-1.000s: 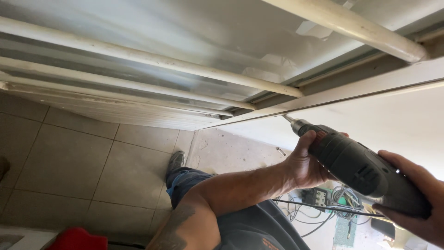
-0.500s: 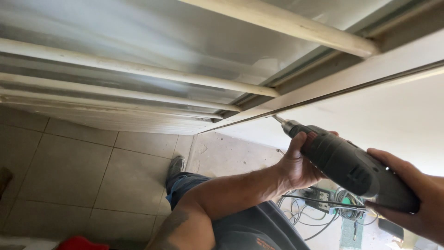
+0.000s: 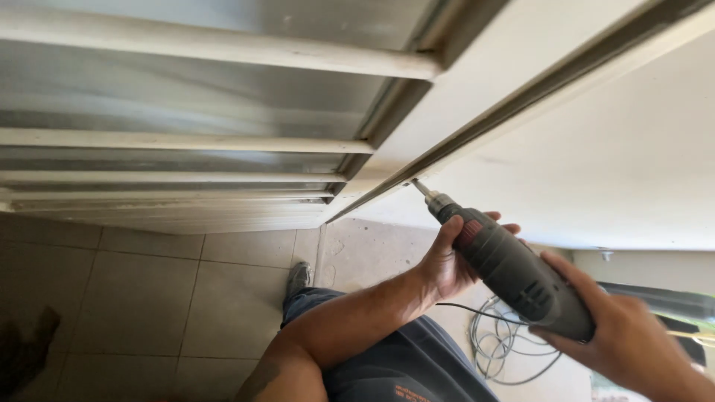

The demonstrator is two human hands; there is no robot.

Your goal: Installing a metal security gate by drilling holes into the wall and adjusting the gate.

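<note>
A: Since a second ago your dark grey corded power drill (image 3: 514,272) has climbed, its bit at the cream door-frame seam (image 3: 417,182), centre frame.

B: Your left hand (image 3: 450,260) wraps its nose to steady it; your right hand (image 3: 618,331), lower right, closes on the rear to push. Grey cable (image 3: 495,346) coils on the floor.

1. The drill (image 3: 514,274) you hold has a matt dark grey plastic body and a bare metal chuck.
2. Your frame (image 3: 477,112) looks like cream-painted metal, smooth, slightly scuffed.
3. The floor (image 3: 149,290) is matt beige tile.
4. The cable (image 3: 506,350) is smooth grey plastic.
</note>
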